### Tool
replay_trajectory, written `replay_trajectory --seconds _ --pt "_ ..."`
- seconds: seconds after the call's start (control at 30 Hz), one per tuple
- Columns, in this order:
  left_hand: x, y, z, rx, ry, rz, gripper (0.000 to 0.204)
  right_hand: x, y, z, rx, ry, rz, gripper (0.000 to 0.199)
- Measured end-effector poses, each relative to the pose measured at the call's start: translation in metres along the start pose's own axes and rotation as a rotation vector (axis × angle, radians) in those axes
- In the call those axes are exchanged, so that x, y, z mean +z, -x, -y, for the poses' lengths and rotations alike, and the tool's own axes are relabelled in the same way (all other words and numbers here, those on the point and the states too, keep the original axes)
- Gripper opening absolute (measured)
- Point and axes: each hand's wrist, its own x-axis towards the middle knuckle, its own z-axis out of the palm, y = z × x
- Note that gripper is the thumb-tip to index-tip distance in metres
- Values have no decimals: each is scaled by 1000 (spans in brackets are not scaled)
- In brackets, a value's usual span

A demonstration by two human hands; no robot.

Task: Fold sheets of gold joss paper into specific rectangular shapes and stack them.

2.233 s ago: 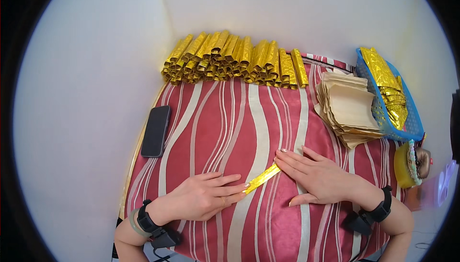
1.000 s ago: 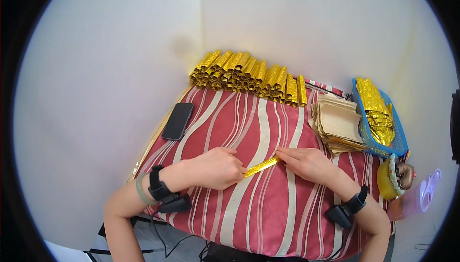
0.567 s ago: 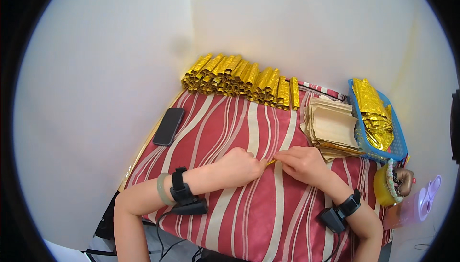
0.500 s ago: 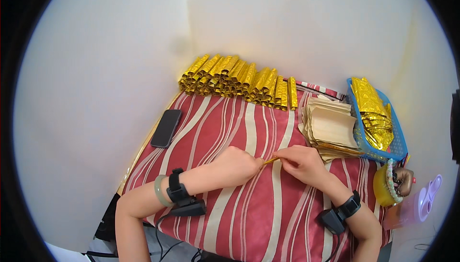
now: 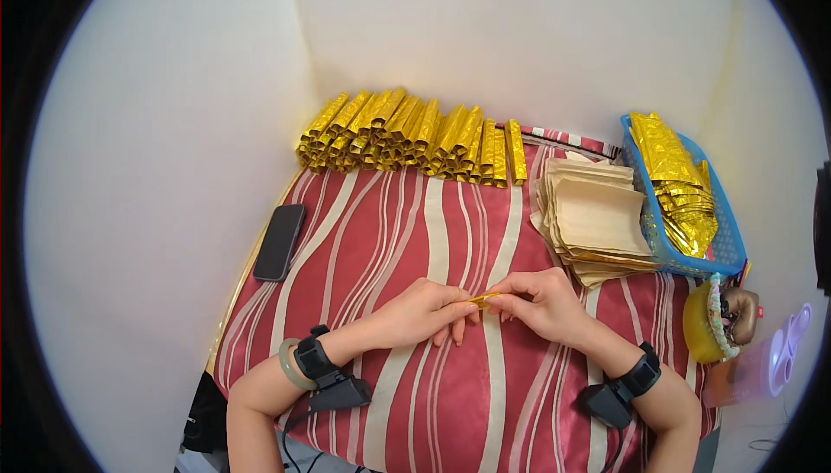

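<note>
A small gold foil piece (image 5: 479,301) sits just over the striped cloth (image 5: 407,244), pinched at one end by the left hand (image 5: 424,309) and at the other by the right hand (image 5: 550,304). Folding or shaping seems in hand, and the next move likely calls for light, even finger pressure. Off right, a blue basket (image 5: 730,235) holds stacked gold foil (image 5: 662,151); what the yellow container (image 5: 699,334) holds is unclear.

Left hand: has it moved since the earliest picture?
Yes, to the right. The left hand then reached only onto the middle wide cream stripe; now it extends past that stripe's right edge.
</note>
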Motion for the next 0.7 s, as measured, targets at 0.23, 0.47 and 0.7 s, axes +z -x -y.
replay_trajectory --seconds 0.23,0.47,0.7 --pt "-1 4 -9 -22 12 36 25 3 1 6 34 -108 18 15" --pt "-10 6 1 -15 -31 84 23 2 3 -1 186 -419 23 14" --pt "-34 8 8 50 -153 -8 17 5 2 6 56 55 177 15"
